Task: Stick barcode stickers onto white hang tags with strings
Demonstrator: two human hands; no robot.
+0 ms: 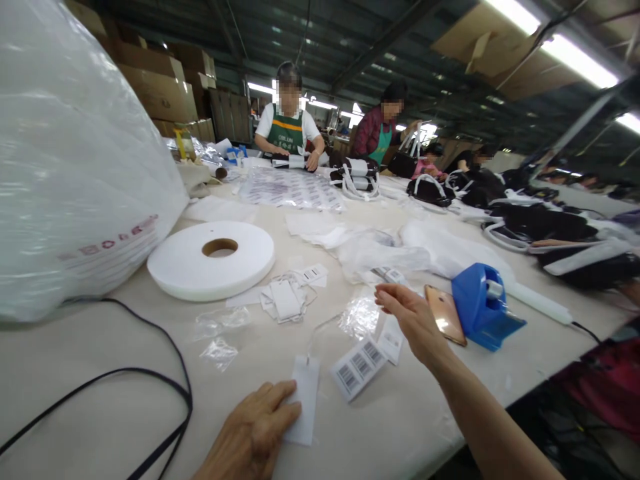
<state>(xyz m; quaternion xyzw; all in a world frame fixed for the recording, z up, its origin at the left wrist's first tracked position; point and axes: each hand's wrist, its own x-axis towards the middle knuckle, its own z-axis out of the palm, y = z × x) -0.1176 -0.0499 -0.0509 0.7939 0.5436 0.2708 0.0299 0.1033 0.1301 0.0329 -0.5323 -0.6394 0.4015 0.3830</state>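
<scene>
Left hand (255, 430) lay flat on the worktop (100, 373), palm down, fingers together and pressing the left edge of a white hang tag (306, 400); nothing was clamped, the grip was just resting on it. The tag lay flat, long side running away from the person, most of it showing to the right of the fingertips, with a thin string leading off its far end. Right hand (413, 320) hovered above the worktop further out, fingers loosely spread and pointing left, grip apart and holding nothing. Just under and left of it were a crinkled clear plastic sleeve (359, 317) and a barcode label strip (357, 367), the strip lying between the two hands and just right of the tag, not touching it. A gold phone (447, 313) lay just right of the right hand, against a blue tape dispenser (483, 307). Further out to the left sat a large white tape roll (210, 259) lying flat, with a small pile of tags (287, 297) between it and the hands. A big clear plastic bag (75, 153) filled the left side, and a black cord (170, 373) looped across the near-left worktop. Two other people worked at the far end; black bags with white straps (550, 233) lined the right side.
</scene>
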